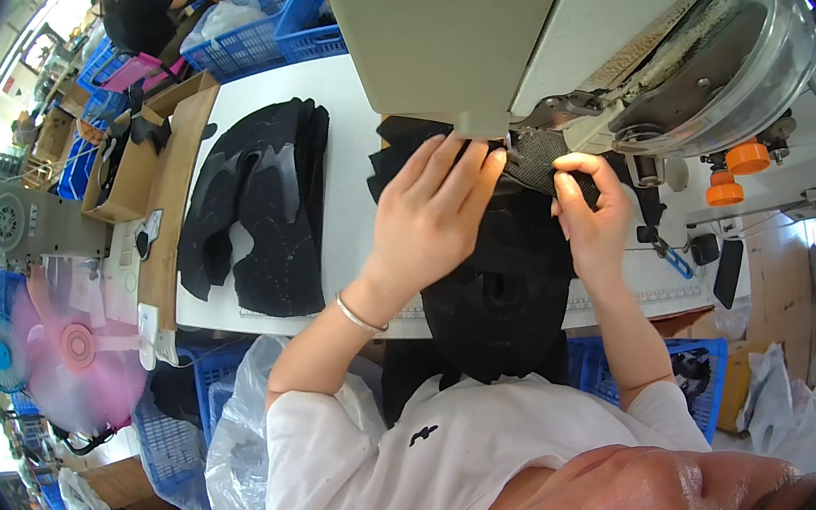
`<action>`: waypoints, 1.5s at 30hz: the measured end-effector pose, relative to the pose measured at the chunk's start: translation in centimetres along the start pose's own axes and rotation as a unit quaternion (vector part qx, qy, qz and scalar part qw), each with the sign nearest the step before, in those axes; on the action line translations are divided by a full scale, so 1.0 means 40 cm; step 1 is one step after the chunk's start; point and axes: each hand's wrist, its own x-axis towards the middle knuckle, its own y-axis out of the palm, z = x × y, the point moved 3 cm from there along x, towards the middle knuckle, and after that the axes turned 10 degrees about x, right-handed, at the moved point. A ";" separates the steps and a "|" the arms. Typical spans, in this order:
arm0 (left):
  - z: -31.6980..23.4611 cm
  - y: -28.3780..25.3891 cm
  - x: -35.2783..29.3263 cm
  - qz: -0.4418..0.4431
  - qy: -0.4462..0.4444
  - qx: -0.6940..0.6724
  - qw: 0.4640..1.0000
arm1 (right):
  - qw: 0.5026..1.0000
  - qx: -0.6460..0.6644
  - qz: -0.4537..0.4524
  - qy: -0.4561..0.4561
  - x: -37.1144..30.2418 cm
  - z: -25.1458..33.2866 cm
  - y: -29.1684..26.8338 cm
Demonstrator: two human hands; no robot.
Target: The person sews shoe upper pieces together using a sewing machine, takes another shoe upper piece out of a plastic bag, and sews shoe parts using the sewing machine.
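Left grip (429,214) unclenched on jagged black fabric (402,133); right grip (593,219) pinching coarse-woven cloth (540,157); curved panels (280,280) stacked alongside

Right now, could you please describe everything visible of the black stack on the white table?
The black stack looks like layered fabric, with rounded edges, smooth grey patches and faint pale marks. A gap opens in its left half. It lies on the white table, apart from the left hand.
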 end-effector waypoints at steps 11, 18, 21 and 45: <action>0.066 0.022 0.013 0.034 -0.094 -0.167 0.981 | 0.997 -0.038 -0.004 -0.067 -0.008 -0.019 0.025; 0.053 0.040 -0.034 0.053 -0.084 -0.137 0.986 | 0.969 -0.200 -0.013 -0.146 -0.026 -0.024 0.025; 0.038 0.023 -0.066 0.030 -0.021 -0.078 0.996 | 0.958 -0.210 -0.008 -0.198 -0.014 -0.007 0.011; -0.060 0.029 -0.013 -0.056 -0.008 0.001 0.998 | 0.916 -0.340 0.137 -0.164 0.223 -0.053 -0.103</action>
